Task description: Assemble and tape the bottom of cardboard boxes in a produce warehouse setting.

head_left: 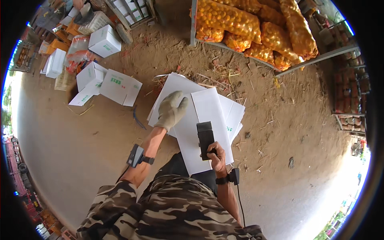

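Flattened white cardboard cartons (210, 106) lie fanned in a stack on the ground in front of me. My left hand (172, 110), in a pale work glove, is over the left part of the stack with its fingers stretched and the thumb apart. Bare, my right hand (217, 157) is wrapped round the near end of a black block-shaped handheld tool (205, 136). That tool points away from me over the top sheet, near the fold line; whether it touches the cardboard I cannot tell. Its exact kind does not show.
Net sacks of yellow-orange produce (232, 22) lie heaped in a metal-framed rack (296, 69) at the far right. Folded white boxes (120, 86) and crates stand at the far left. Straw (218, 78) and scraps litter the dirt floor behind the stack.
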`<state>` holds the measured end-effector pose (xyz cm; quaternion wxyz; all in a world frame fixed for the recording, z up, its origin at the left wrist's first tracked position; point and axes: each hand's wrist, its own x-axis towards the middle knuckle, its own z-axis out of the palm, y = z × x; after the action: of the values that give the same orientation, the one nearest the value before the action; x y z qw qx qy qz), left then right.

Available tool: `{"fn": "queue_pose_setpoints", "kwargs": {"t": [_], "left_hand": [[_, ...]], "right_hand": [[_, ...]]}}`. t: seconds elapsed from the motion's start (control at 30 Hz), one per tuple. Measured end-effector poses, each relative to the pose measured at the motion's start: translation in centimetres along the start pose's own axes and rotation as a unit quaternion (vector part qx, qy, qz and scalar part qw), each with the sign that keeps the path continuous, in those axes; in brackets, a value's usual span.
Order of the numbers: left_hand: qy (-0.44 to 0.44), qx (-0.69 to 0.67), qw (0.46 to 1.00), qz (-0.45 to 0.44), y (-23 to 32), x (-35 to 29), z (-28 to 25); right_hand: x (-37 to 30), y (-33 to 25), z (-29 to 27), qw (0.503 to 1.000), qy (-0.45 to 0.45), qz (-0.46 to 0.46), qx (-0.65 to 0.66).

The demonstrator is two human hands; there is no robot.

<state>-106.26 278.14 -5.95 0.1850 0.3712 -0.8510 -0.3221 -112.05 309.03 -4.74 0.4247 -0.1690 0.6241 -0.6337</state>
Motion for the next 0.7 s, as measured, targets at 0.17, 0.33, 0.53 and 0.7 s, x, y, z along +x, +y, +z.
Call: {"fn": "queue_pose_setpoints", "kwargs": {"t": [0.17,0.33,0.53,0.7], "left_hand": [[-0.338,-0.209,0.897,-0.191,2.4,-3.3,-2.9],[-0.482,-0.26,0.796,-0.256,4.0,-1.7,-3.4],[-0.53,-0.34,0.746,-0.219,3.3,-1.7,-1.7],[-0.473,-0.428,0.736,-0.226,2.8,-2.3,-0.5]], "right_hand": [[-0.7,-0.3,0.2,1.0,-0.019,-0.003,0.009],[-0.6,-1.7,0.2,0.997,-0.035,-0.031,-0.056],[-0.8,-1.5,-0.5,0.999,-0.025,-0.014,-0.035],[-0.4,-2.5,0.0,0.998,-0.013,-0.016,-0.064]]}}
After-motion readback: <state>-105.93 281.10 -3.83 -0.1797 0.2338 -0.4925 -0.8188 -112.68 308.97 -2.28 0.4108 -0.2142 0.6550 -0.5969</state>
